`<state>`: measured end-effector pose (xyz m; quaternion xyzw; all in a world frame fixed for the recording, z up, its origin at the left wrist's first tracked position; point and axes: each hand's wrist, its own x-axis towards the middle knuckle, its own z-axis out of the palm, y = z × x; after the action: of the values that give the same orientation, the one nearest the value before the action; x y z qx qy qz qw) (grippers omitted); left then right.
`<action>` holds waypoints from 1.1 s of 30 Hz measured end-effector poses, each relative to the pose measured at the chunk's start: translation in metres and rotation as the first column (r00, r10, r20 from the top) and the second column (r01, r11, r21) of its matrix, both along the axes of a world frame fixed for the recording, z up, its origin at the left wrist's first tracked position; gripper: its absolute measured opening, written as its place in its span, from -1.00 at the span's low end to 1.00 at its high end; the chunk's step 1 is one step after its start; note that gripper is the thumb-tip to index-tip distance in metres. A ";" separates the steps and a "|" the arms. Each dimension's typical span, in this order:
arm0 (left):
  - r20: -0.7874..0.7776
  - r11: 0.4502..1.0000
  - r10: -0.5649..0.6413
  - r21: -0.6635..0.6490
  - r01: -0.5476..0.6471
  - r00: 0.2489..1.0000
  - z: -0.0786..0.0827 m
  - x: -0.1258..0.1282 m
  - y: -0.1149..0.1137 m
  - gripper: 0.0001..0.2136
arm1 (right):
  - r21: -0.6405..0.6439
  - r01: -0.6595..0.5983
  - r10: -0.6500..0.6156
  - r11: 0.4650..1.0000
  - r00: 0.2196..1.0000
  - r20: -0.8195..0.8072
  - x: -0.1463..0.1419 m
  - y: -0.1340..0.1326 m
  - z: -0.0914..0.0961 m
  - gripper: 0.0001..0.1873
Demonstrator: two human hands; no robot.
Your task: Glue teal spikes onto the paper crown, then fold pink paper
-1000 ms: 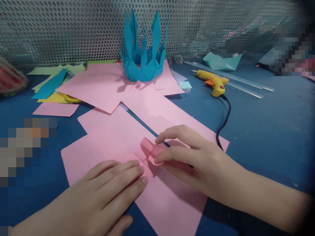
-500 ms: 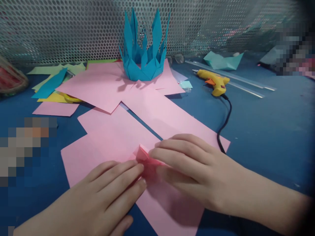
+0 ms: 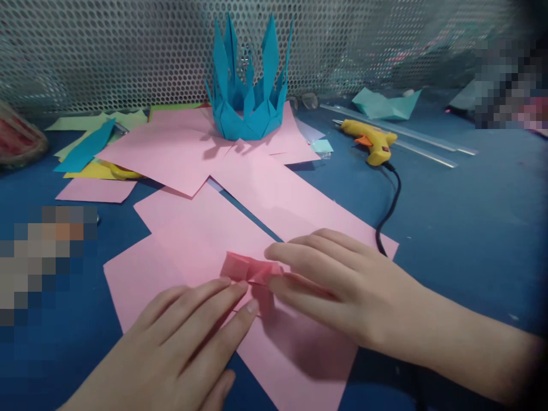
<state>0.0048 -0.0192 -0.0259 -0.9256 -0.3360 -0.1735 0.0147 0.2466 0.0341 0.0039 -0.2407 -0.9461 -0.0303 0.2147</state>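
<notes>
A small folded pink paper piece [image 3: 248, 269] lies on a large pink sheet [image 3: 180, 257] on the blue table. My right hand [image 3: 338, 285] pinches the piece's right end between its fingers and thumb. My left hand [image 3: 188, 342] lies flat on the sheet, its fingertips touching the near edge of the folded piece. Several more pink sheets [image 3: 171, 151] overlap behind it.
A blue spiked origami crown [image 3: 248, 85] stands at the back centre before a perforated metal screen. A yellow glue gun [image 3: 372, 142] with a black cord [image 3: 391, 200] lies at the right beside clear glue sticks [image 3: 411, 142]. Yellow, green and blue paper scraps [image 3: 89, 142] lie back left.
The folded pink piece has been drawn toward me and to the left and now lies flatter. My right hand closed in on it; my left fingertips now touch it.
</notes>
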 end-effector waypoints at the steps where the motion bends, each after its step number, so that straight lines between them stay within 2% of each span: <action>1: 0.000 1.000 0.006 0.017 -0.006 1.000 -0.001 0.000 -0.002 -0.60 | 0.019 0.002 -0.002 1.000 1.000 0.010 0.000 0.001 0.000 -0.61; 5: -0.025 0.997 -0.043 0.058 0.044 0.999 -0.005 0.000 -0.009 -0.67 | 0.084 -0.013 0.009 0.996 0.999 0.052 0.001 0.003 -0.001 -0.60; 10: -0.025 0.999 -0.046 0.010 0.046 0.999 -0.005 0.002 -0.012 -0.62 | -0.016 0.009 -0.009 1.000 1.000 -0.027 -0.001 0.003 -0.005 -0.63; 13: -0.018 0.998 -0.048 0.040 0.048 0.999 -0.007 0.002 -0.011 -0.62 | -0.043 0.014 -0.016 0.999 0.998 -0.058 -0.003 0.002 -0.004 -0.65; 17: -0.052 0.993 -0.073 0.087 0.077 0.996 -0.009 0.000 -0.010 -0.61 | -0.023 -0.001 -0.001 1.000 0.997 -0.079 -0.004 0.002 -0.003 -0.70; 22: -0.095 0.992 -0.091 0.081 0.098 0.991 -0.008 -0.002 -0.009 -0.64 | 0.003 -0.008 0.008 1.000 0.998 -0.056 -0.004 -0.001 -0.002 -0.63; 28: -0.013 0.995 -0.059 0.085 0.060 0.998 -0.010 0.001 -0.007 -0.63 | 0.040 0.040 -0.038 0.998 0.999 -0.035 -0.005 -0.007 -0.002 -0.60; 33: -0.015 0.991 -0.088 0.101 0.090 0.996 -0.010 0.001 -0.006 -0.62 | 0.112 0.045 -0.042 0.993 0.999 -0.034 -0.005 -0.013 -0.003 -0.59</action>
<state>0.0055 -0.0250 -0.0355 -0.9386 -0.2850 -0.1859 0.0560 0.2417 0.0212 0.0009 -0.2491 -0.9338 -0.0847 0.2423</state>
